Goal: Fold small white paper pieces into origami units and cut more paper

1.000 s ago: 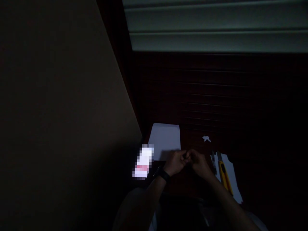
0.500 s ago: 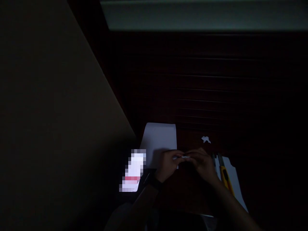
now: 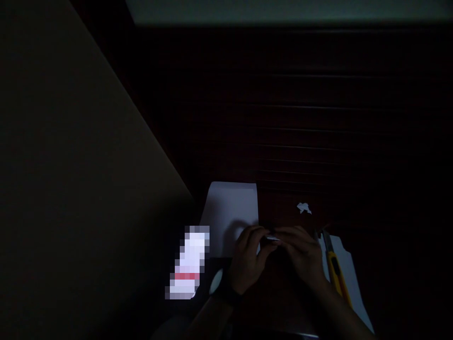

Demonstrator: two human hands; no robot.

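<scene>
In dim light, a small white piece of paper (image 3: 272, 237) is pinched between the fingertips of both hands. My left hand (image 3: 248, 257), with a dark watch (image 3: 226, 289) on its wrist, grips it from the left. My right hand (image 3: 302, 252) grips its other end, fingers closed. Behind my left hand lies a white sheet of paper (image 3: 231, 203), partly covered by the hand's shadow. To the right of my right hand, a yellow utility knife (image 3: 337, 271) with its blade showing rests on another white sheet (image 3: 348, 264).
A torn scrap of white paper (image 3: 304, 208) lies on the dark table beyond my hands. A bright, pixelated screen (image 3: 189, 262) glows at the left. A beige wall (image 3: 71, 165) rises on the left, and dark slatted wood (image 3: 300, 108) stands behind.
The view has shifted slightly. My left wrist has turned, so the watch face now catches light. The fingers have shifted on the small white paper, which looks more tilted.
</scene>
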